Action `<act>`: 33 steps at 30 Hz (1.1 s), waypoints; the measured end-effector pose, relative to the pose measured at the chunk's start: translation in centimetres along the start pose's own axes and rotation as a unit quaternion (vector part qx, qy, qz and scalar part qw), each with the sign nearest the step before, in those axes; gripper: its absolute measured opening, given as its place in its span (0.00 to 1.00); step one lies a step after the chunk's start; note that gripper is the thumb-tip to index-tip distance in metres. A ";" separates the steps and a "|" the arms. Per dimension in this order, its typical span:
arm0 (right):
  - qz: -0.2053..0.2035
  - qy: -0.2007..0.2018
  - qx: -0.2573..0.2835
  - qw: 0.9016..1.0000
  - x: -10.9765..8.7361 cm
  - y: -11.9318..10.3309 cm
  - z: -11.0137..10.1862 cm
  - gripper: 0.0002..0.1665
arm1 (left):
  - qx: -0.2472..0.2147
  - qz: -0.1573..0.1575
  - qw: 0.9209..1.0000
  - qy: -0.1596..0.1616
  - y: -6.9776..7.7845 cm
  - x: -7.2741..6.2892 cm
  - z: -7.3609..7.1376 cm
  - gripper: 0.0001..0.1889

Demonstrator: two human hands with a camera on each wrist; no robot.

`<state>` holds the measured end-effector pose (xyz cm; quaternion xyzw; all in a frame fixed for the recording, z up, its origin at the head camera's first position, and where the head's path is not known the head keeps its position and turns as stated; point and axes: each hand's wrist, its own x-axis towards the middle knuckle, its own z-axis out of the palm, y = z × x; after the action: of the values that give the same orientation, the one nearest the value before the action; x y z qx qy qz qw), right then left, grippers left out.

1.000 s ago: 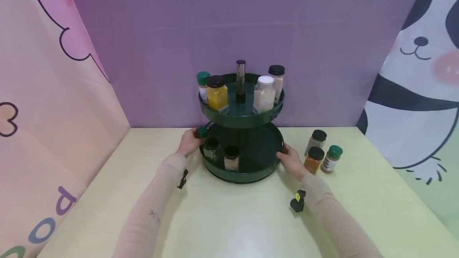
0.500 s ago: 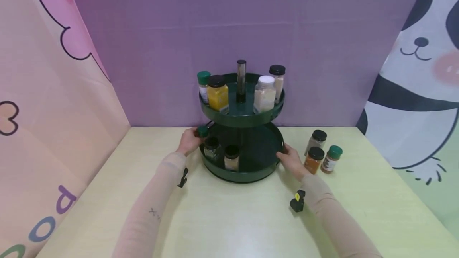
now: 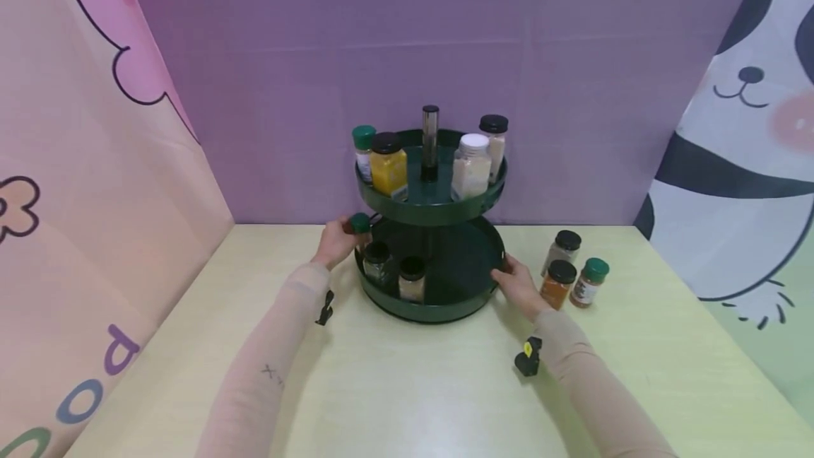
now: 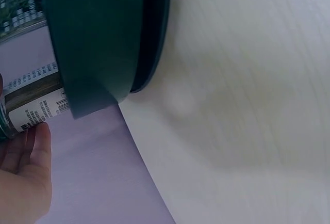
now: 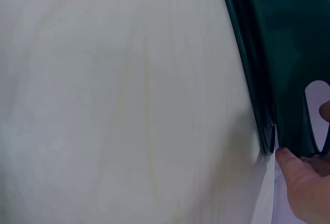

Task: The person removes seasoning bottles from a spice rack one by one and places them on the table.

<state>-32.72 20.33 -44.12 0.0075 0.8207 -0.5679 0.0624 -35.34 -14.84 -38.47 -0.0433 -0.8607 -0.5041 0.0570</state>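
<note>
A dark green two-tier spice rack (image 3: 427,312) stands on the table near the back wall. My left hand (image 3: 335,242) pinches a green-capped spice jar (image 3: 360,224) at the left rim of the lower tier. In the left wrist view, the label of this spice jar (image 4: 38,110) shows beside the rack's green wall (image 4: 95,43). My right hand (image 3: 516,284) grips the lower tier's right rim, by an oval cut-out seen in the right wrist view. Two black-capped jars, one dark (image 3: 377,265) and one pale (image 3: 412,281), stand on the lower tier's left half.
On the upper tier are a green-capped jar (image 3: 364,154), a yellow jar (image 3: 389,169), a white-capped jar (image 3: 471,169) and a black-capped jar (image 3: 494,147). Three jars, one of them orange (image 3: 556,288), stand on the table to the right. A purple wall (image 3: 286,90) closes the back.
My left hand has risen slightly with the green-capped spice jar, and more of its body shows. The right hand stays at the rim. The head view has shifted a little.
</note>
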 end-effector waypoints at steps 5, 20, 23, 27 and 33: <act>-0.005 -0.010 -0.003 1.000 -0.1 0.0 -0.1 0.36 | -0.015 -0.006 1.000 0.003 0.5 0.0 -0.4 0.19; -0.011 -0.013 0.007 1.000 -0.5 -0.1 -0.1 0.37 | -0.058 -0.006 0.998 0.011 1.7 -0.4 -1.3 0.20; -0.014 -0.012 0.006 1.000 -0.6 -0.2 -0.1 0.37 | -0.056 -0.001 0.998 0.017 1.8 -0.4 -1.6 0.21; -0.015 -0.010 -0.002 1.000 -0.7 -0.3 -0.1 0.37 | -0.048 -0.004 0.998 0.027 1.7 -0.3 -2.1 0.22; -0.006 -0.010 -0.012 1.000 -0.7 -0.4 0.0 0.37 | -0.041 -0.019 0.998 0.040 1.3 -0.4 -2.9 0.23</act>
<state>-32.03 20.26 -43.70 -0.0038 0.8266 -0.5587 0.0672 -34.61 -16.70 -35.97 -0.0089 -0.8368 -0.5415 0.0800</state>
